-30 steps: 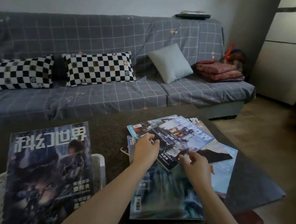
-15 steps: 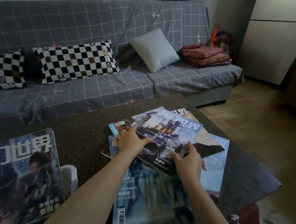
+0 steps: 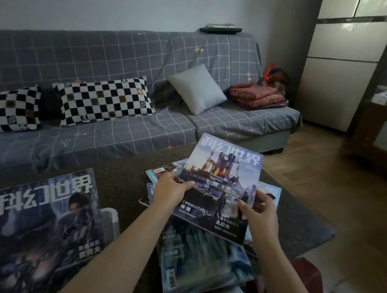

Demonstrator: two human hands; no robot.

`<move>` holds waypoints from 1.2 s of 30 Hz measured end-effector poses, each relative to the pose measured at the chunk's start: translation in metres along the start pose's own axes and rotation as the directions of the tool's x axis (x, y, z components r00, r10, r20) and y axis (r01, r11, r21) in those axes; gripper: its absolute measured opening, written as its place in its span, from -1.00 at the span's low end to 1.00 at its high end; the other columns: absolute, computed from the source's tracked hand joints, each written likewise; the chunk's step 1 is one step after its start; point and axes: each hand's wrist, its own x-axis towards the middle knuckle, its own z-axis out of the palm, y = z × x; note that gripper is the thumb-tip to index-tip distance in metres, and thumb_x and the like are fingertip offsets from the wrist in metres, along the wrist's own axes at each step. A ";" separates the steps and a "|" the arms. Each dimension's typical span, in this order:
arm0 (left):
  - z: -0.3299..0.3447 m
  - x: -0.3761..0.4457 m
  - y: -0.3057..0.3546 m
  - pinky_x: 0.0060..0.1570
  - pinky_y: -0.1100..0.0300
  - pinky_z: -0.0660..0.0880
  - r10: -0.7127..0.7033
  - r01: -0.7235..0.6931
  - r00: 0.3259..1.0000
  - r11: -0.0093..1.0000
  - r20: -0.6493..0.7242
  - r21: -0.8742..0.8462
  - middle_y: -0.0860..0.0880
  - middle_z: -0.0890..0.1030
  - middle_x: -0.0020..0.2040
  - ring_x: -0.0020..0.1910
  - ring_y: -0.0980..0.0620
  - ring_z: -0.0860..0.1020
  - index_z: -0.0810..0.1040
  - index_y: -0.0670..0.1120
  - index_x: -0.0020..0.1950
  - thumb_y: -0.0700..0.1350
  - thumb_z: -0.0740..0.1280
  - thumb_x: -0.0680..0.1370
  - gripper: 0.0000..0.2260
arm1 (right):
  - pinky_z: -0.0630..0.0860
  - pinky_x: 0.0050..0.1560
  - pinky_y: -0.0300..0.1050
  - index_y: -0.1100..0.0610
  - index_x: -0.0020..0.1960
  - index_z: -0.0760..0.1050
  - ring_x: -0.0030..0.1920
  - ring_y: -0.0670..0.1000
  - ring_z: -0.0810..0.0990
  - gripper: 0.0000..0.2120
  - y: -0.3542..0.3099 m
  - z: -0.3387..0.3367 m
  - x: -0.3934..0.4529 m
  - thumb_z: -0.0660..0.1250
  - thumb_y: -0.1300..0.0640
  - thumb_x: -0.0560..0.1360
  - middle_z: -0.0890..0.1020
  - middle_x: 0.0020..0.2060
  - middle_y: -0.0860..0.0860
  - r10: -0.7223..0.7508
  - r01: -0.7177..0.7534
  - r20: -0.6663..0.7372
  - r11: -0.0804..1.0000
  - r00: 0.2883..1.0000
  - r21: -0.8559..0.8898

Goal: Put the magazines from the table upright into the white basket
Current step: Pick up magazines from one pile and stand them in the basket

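The left hand (image 3: 172, 191) is curling its fingers (image 3: 188, 185) round the left edge of a magazine (image 3: 219, 187), thumb on the cover, and the right hand (image 3: 259, 212) is pinching the lower right edge of the same magazine with its thumb on the front and the other fingers behind. Between them the two hands are holding it tilted up, clear of the heap, its title toward the sofa (image 3: 124, 101).

Under it, a loose heap of magazines (image 3: 203, 255) is lying flat and fanned out near the right side of the table (image 3: 121, 185), the lowest one reaching toward the near edge. How many are in the heap I cannot tell; several covers are showing.

At the near left corner, one magazine (image 3: 41, 231) is standing upright in the white basket (image 3: 111, 222), whose rim is showing beside it.

Judging from this, the task is at an early stage: one magazine is in the basket, one is in hand on its way, and the heap is waiting. The held one is likely needing a swing leftward and a turn to vertical before going in.
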 end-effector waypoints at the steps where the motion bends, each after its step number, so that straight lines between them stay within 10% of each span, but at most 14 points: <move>1: -0.008 -0.008 0.001 0.02 -0.05 0.58 0.019 -0.019 1.000 0.998 -0.009 -0.056 -0.11 0.60 0.09 -0.02 -0.09 0.62 0.41 -0.13 0.29 -0.02 0.51 0.40 -0.47 | 0.48 -0.40 -0.26 0.05 0.28 0.39 -0.16 -0.07 0.62 -0.57 -0.005 -0.001 -0.006 0.41 0.18 0.46 0.61 -0.08 -0.01 -0.010 0.009 0.012 0.999 1.000 0.044; 4: -0.037 -0.034 0.003 -0.27 0.11 0.57 0.093 -0.100 0.994 0.981 -0.050 -0.164 -0.01 0.57 -0.11 -0.21 0.02 0.61 0.41 -0.09 0.15 -0.05 0.52 0.40 -0.58 | 0.55 -0.34 -0.13 0.03 0.25 0.40 -0.16 -0.01 0.66 -0.61 -0.021 0.000 -0.025 0.39 0.21 0.47 0.64 -0.08 0.07 -0.050 0.037 0.085 0.987 0.995 0.154; 10: -0.107 -0.082 -0.006 -0.09 0.00 0.61 0.258 -0.265 0.964 0.937 -0.062 -0.225 -0.01 0.63 -0.03 -0.10 -0.03 0.63 0.44 0.04 -0.03 -0.09 0.50 0.42 -0.73 | 0.59 0.02 0.15 0.04 0.22 0.41 -0.01 0.09 0.66 -0.65 -0.044 0.022 -0.064 0.38 0.22 0.48 0.67 0.00 0.09 -0.178 0.132 0.236 0.971 0.955 0.200; 17: -0.186 -0.110 -0.043 -0.37 0.27 0.56 0.285 -0.319 0.946 0.905 -0.156 -0.280 0.05 0.61 -0.01 -0.25 0.16 0.66 0.37 0.08 0.22 -0.12 0.42 0.49 -0.63 | 0.60 -0.22 -0.11 0.03 0.23 0.41 -0.12 -0.01 0.69 -0.63 -0.051 0.081 -0.102 0.39 0.21 0.46 0.69 -0.06 0.02 -0.231 0.160 0.397 0.966 0.888 0.203; 21: -0.220 -0.118 -0.072 -0.09 0.01 0.60 0.230 -0.302 0.930 0.921 -0.286 -0.244 -0.01 0.65 0.02 -0.08 0.00 0.65 0.43 0.07 0.07 -0.08 0.39 0.52 -0.80 | 0.60 -0.08 -0.03 0.05 0.24 0.42 -0.05 0.03 0.67 -0.59 -0.046 0.118 -0.121 0.41 0.24 0.44 0.69 -0.04 0.03 -0.241 0.188 0.453 0.969 0.858 0.160; 28: -0.260 -0.126 -0.116 -0.15 0.10 0.57 0.151 -0.259 0.866 0.951 -0.476 -0.170 0.04 0.65 -0.06 -0.11 0.04 0.63 0.47 0.05 0.05 -0.01 0.41 0.49 -0.81 | 0.60 0.00 -0.02 0.04 0.27 0.40 0.00 -0.03 0.64 -0.57 -0.029 0.171 -0.144 0.42 0.18 0.45 0.67 0.00 -0.02 -0.240 0.256 0.547 0.965 0.802 0.047; 32: -0.272 -0.124 -0.136 -0.17 0.10 0.56 0.097 -0.195 0.858 0.970 -0.504 -0.145 0.03 0.65 -0.11 -0.14 0.03 0.63 0.47 0.07 -0.03 -0.06 0.44 0.48 -0.83 | 0.46 -0.28 -0.47 0.04 0.29 0.40 -0.17 -0.32 0.53 -0.55 -0.019 0.193 -0.152 0.44 0.14 0.44 0.59 -0.14 -0.24 -0.267 0.382 0.561 0.919 0.784 -0.098; 36: -0.277 -0.121 -0.150 -0.29 0.23 0.47 0.084 -0.118 0.866 0.992 -0.493 -0.039 0.09 0.60 -0.11 -0.15 0.09 0.59 0.46 0.04 0.00 -0.08 0.45 0.46 -0.79 | 0.33 -0.40 -0.42 0.05 0.24 0.42 -0.26 -0.30 0.50 -0.57 -0.010 0.204 -0.157 0.45 0.05 0.42 0.56 -0.22 -0.23 -0.238 0.465 0.570 0.836 0.786 -0.292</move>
